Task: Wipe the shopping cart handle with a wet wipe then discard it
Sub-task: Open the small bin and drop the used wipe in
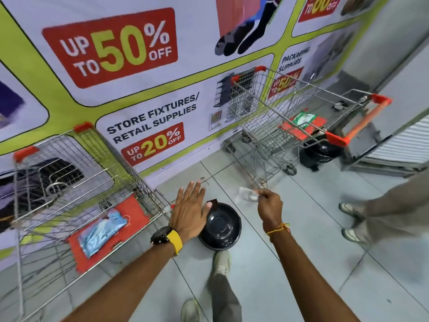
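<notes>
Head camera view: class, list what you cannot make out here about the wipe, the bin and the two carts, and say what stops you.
- Wipe in the right hand: motion blur; dirt or folds unreadable.
- Black bin: the left hand covers part of its lid; the inside is hidden.
- Near cart: handle not visible; frame runs off the left edge.
- Packet in the far cart: print too small to read.

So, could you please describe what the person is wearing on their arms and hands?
Both forearms are bare, with no sleeves or gloves. The left wrist carries a black watch on a yellow strap. The right wrist has a thin orange-yellow thread bracelet, knotted with loose ends.
</notes>
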